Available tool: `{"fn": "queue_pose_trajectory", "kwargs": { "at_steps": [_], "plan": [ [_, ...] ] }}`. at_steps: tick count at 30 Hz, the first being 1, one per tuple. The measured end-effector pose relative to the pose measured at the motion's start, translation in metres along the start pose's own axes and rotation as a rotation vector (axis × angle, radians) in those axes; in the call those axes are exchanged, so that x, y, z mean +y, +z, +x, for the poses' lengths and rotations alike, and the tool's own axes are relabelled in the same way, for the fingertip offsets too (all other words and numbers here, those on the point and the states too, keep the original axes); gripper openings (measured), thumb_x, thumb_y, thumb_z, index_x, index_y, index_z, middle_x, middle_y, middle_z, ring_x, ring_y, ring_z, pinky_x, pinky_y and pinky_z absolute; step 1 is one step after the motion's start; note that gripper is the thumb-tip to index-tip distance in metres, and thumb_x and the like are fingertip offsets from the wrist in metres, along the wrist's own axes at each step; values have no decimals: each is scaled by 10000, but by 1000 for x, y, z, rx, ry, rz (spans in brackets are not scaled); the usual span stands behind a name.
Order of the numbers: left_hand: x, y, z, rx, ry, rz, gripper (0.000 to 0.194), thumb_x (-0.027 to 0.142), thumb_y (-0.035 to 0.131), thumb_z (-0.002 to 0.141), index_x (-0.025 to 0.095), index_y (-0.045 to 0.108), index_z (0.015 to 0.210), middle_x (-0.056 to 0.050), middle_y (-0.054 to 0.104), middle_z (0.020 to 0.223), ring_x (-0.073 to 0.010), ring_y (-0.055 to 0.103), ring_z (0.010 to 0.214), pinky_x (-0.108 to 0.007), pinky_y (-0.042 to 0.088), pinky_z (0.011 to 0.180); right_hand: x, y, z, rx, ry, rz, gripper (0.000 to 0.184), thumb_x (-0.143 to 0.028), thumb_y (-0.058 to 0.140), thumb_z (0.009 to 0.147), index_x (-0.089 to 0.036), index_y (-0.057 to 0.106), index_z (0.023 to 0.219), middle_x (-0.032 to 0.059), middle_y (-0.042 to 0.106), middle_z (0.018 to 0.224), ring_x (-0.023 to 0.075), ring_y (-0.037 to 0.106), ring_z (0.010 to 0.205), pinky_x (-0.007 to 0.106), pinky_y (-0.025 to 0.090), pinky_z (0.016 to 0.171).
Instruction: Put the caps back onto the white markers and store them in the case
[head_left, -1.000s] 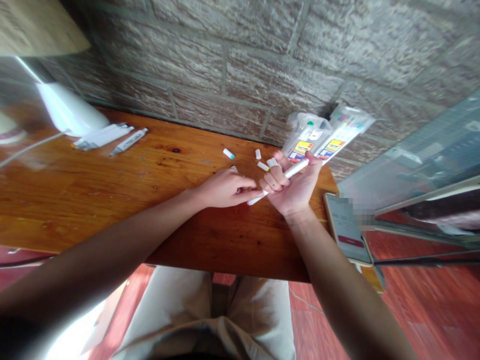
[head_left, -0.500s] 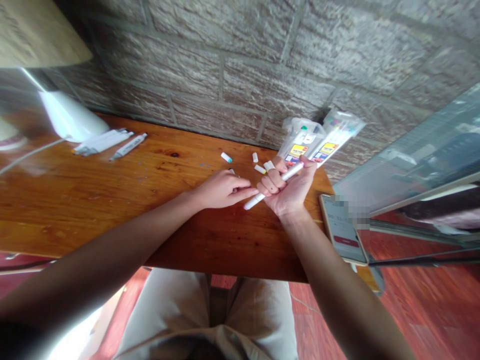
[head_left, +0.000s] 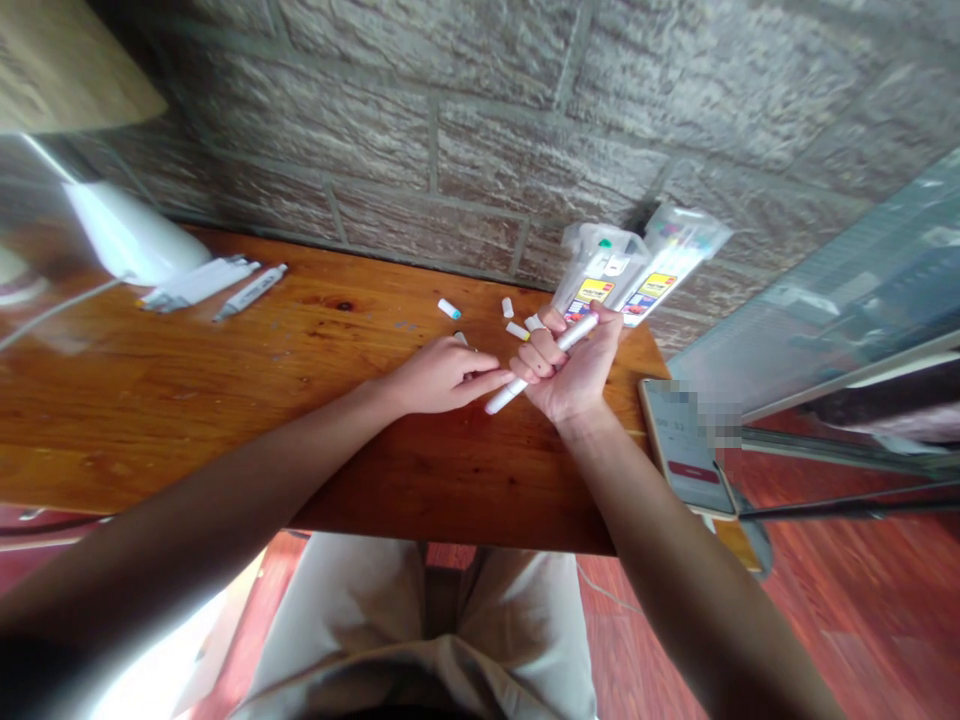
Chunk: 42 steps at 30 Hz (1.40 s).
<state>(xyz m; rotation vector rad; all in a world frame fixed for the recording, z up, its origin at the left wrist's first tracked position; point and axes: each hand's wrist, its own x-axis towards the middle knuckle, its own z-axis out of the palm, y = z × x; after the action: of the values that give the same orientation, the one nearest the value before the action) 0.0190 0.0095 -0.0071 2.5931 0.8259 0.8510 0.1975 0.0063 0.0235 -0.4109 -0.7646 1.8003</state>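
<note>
My right hand (head_left: 566,370) is closed around a white marker (head_left: 576,332), which slants from lower left to upper right with pinkish ends. My left hand (head_left: 450,377) is beside it, its fingers curled and bunched. Its fingertips reach the marker's lower part and the right fingers; whether it holds something small is hidden. Behind the left knuckles shows a small cap-like piece (head_left: 460,338). Beyond the hands lie loose marker caps: a white one with a blue end (head_left: 449,309), a plain white one (head_left: 507,307) and one with a yellow edge (head_left: 517,330).
Two clear plastic marker cases (head_left: 596,270) with yellow labels stand against the stone wall (head_left: 375,130). A phone (head_left: 686,445) lies at the right edge of the wooden table (head_left: 187,400). Several grey-white markers (head_left: 251,292) lie left, near a lamp (head_left: 131,235).
The view has shifted slightly. Both hands keep nearly the same pose, and the right hand still grips the marker; the caps lie as before.
</note>
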Motion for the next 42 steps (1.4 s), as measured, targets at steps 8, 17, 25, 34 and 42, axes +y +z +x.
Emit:
{"fn": "queue_pose_trajectory", "kwargs": {
  "at_steps": [8,17,25,34,42],
  "plan": [
    [0,0,0,20,-49,-36,487,431,422,1002,172,596,628,1,573,545,-106,524,521,-250,339,576,-1,-2,5,31,28,-51,574,-775,415,837,-241,418,627,-99,213,394,87,162,346,229,235,352],
    [-1,-1,0,34,4,-41,482,422,439,998,169,557,605,20,511,506,-95,478,480,-253,316,547,-2,9,3,36,57,-99,627,-823,328,841,-245,488,660,-93,212,396,93,138,372,237,228,371],
    [-3,0,0,65,32,-28,471,399,450,1000,163,594,618,16,564,522,-94,528,491,-235,339,540,-3,11,2,26,72,-98,533,-730,390,880,-253,538,692,-85,225,415,104,145,385,247,227,384],
    [-1,-1,0,70,29,-25,468,396,460,997,161,604,619,20,547,509,-92,522,483,-231,345,537,-3,13,1,29,47,-168,539,-689,311,921,-267,575,714,-66,222,432,117,168,404,256,231,397],
    [-2,-1,0,71,28,-26,473,405,456,997,162,605,620,7,593,538,-99,550,505,-233,358,553,-3,14,1,49,32,-223,544,-707,341,908,-269,614,737,-60,244,444,118,214,416,258,255,408]
  ]
}}
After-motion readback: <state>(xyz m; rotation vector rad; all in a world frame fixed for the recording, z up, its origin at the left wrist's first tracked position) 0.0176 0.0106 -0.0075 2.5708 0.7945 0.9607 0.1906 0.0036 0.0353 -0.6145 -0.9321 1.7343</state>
